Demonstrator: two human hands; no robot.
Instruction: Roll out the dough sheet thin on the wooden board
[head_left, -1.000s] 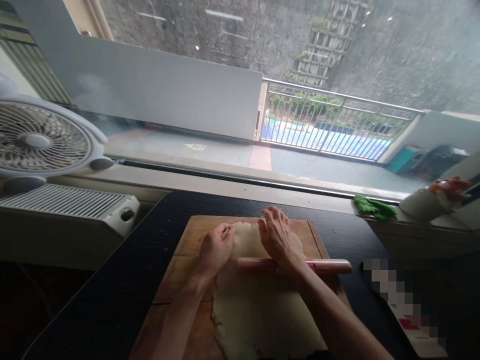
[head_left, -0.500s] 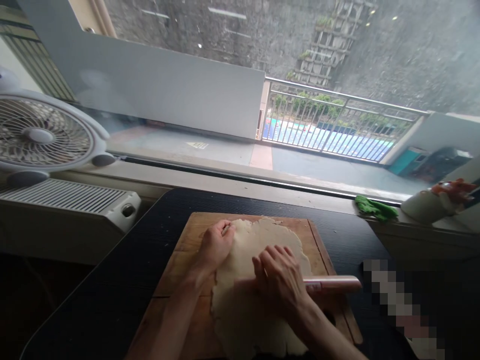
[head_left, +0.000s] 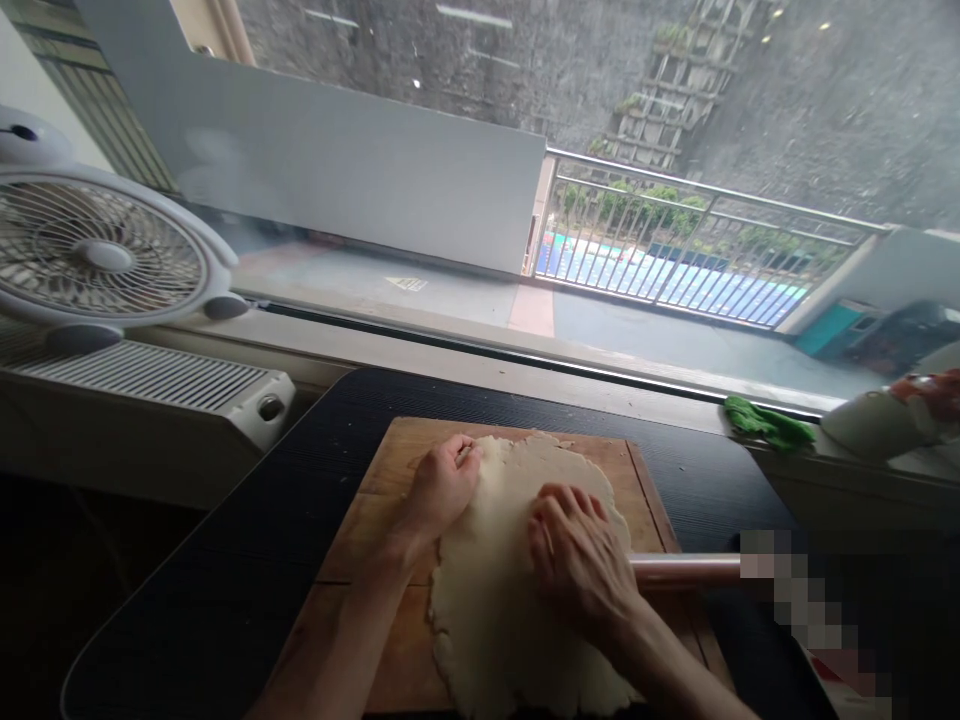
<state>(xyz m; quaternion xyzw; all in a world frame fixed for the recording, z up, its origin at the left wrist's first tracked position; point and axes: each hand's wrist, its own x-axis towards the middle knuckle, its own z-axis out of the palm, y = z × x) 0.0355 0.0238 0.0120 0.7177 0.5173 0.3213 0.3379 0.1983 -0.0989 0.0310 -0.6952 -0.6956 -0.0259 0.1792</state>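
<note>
A wide, thin sheet of pale dough (head_left: 502, 600) with a ragged edge covers much of a wooden cutting board (head_left: 375, 510). My left hand (head_left: 448, 480) is closed at the upper left edge of the dough, its curled fingers pinching there; the fingertips are partly hidden. Over the right half of the sheet, my right hand (head_left: 577, 540) is wrapped from above round a pinkish rolling pin (head_left: 686, 570). The pin points out to the right past the board's edge. Its left end is hidden under my hand, and its right end runs into a blurred patch.
The board lies on a black table (head_left: 255, 540) beside a window. A white fan (head_left: 105, 255) and a slatted white unit (head_left: 172, 385) stand at left. On the sill at right are a green cloth (head_left: 769, 423) and a pale container (head_left: 862, 420).
The rolling pin has slid to the right, so its left end no longer shows on the dough. My right hand stays on it. The whole view has shifted slightly.
</note>
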